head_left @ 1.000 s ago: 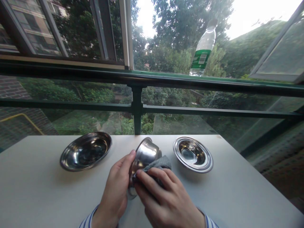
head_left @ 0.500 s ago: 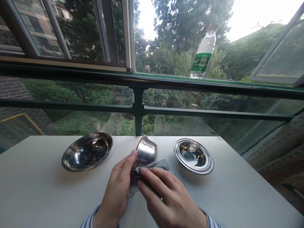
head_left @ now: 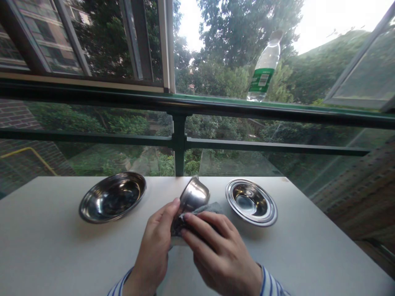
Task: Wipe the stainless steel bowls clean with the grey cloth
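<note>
The steel bowl (head_left: pixel 195 195) tilts above the white surface (head_left: pixel 58 257), between a wide dish (head_left: pixel 112 198) and a rimmed dish (head_left: pixel 251 202), the left hand's (head_left: pixel 153 243) fingers closed on it. The right hand (head_left: pixel 224 253), fingers curled, presses a grey cloth (head_left: pixel 213 208) against it.

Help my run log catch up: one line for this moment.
left hand: holds tilted metal bowl; right hand: holds grey cloth against bowl; larger dish left; smaller dish right

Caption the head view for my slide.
Left hand grips a shiny round metal bowl while the right hand holds a crumpled grey cloth against it over a white tabletop.
</note>
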`<state>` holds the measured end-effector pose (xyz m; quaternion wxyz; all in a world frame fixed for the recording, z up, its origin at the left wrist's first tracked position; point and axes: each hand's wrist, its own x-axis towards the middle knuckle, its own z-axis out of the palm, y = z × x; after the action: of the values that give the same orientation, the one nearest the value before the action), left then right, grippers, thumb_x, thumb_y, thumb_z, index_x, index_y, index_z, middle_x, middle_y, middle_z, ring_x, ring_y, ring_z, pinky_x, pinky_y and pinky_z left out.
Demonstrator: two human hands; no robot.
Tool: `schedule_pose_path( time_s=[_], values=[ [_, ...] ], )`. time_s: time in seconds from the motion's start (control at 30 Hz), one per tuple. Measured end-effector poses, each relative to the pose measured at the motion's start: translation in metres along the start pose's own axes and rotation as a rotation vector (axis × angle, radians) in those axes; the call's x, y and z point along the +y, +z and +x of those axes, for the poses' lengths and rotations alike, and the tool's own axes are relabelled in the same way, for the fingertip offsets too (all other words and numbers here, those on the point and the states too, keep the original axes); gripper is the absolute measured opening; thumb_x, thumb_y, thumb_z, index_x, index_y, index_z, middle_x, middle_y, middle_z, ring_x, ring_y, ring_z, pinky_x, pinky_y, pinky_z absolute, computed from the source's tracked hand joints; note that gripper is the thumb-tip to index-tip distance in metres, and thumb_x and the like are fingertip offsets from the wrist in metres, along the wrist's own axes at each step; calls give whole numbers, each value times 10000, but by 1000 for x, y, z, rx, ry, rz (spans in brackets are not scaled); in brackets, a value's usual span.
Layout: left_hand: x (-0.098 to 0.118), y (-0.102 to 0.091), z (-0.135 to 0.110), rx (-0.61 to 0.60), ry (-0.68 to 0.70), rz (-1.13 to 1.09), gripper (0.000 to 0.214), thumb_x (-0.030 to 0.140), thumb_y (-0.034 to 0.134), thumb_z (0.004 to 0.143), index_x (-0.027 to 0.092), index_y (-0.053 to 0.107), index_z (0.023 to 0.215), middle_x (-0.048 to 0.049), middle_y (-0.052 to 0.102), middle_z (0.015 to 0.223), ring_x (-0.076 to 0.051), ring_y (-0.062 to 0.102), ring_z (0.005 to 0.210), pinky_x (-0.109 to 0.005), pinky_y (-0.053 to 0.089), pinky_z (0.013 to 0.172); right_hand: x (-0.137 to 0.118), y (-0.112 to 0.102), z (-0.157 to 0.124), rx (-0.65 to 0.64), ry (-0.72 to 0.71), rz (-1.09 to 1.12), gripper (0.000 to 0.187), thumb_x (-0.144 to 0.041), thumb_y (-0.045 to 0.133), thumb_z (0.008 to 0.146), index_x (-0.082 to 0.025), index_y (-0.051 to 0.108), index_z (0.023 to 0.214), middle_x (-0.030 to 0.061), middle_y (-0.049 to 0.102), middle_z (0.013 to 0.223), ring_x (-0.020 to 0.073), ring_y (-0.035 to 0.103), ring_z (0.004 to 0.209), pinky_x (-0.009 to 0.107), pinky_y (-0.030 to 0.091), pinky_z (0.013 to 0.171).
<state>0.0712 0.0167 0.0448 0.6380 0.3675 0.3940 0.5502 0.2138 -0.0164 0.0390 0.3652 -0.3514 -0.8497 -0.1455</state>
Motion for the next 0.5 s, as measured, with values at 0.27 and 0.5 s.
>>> schedule_pose_path(
  time_s=[0.27,0.5],
  values=[
    [-1,5,-4,-80,-114,99,357,477,610,756,134,701,790,-27,623,647,-138,551,637,-215,444,564,17,-5,-6,22,233,97,351,-97,432,858,-155,524,1192,119,556,1217,244,466,1086,425,486,880],
    [1,4,-7,-116,-69,197,347,470,616,745,134,655,669,-13,557,627,-128,500,615,-216,426,569,14,-7,-4,10,168,92,316,-110,469,838,-152,565,1137,117,577,1185,239,493,1036,408,489,860]
  ],
)
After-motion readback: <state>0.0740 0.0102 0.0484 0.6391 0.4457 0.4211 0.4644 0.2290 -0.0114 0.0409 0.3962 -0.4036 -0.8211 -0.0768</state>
